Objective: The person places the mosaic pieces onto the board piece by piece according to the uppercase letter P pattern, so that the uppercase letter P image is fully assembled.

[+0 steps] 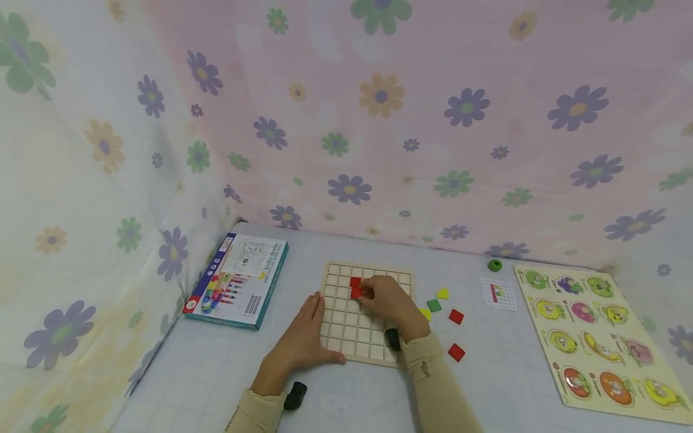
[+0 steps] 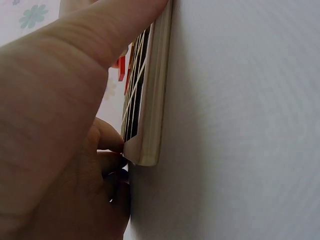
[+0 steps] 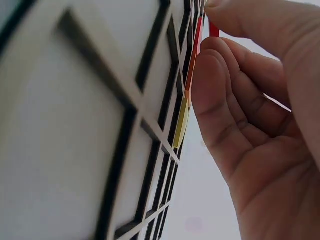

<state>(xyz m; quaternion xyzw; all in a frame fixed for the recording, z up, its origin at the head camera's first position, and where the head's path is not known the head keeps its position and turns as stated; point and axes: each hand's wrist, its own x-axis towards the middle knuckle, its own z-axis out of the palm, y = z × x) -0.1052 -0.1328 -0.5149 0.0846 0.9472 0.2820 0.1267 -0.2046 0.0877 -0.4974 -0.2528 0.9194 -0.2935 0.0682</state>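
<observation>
A pale wooden grid board lies flat on the table. My left hand spans its near left corner, fairly straight fingers along the left side and thumb touching the front edge. Over the board, my right hand pinches a red square tile between thumb and fingertips, just off the surface. Beneath that hand, a red tile, an orange tile and a yellow tile sit on the grid in the right wrist view. The right hand partly hides these tiles in the head view.
Right of the board lie loose red tiles, a green tile and yellow pieces. Beyond are a pattern card, a green bead and a fruit puzzle board. A toy box lies at left.
</observation>
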